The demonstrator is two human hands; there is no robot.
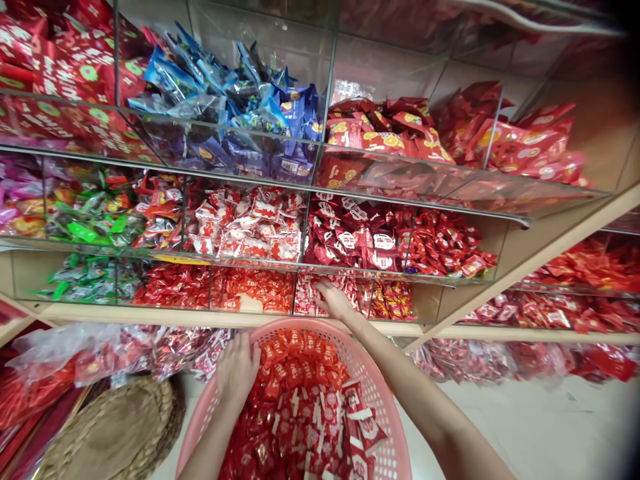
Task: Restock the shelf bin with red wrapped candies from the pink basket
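Right hand (334, 300), fingers extended, lies on red-and-white wrapped sweets (310, 297) in the lowest display bin; grip cannot be determined. Left hand (239, 367), half open, holds nothing visible, just inside the pink plastic basket (373, 380) rim, above red packets (300, 413).

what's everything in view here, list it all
pink perforated basket: one, pink, bottom centre
wrapped sweets: many, red and white, in the basket
packets: many, red and white, low clear bin
blue foil packets: many, blue, top clear bin
orange-printed packets: many, red, top clear bin
green-wrapped sweets: many, green, middle left bin
woven round mat: one, tan, bottom left
left hand: one, at the basket rim
right hand: one, on the packets
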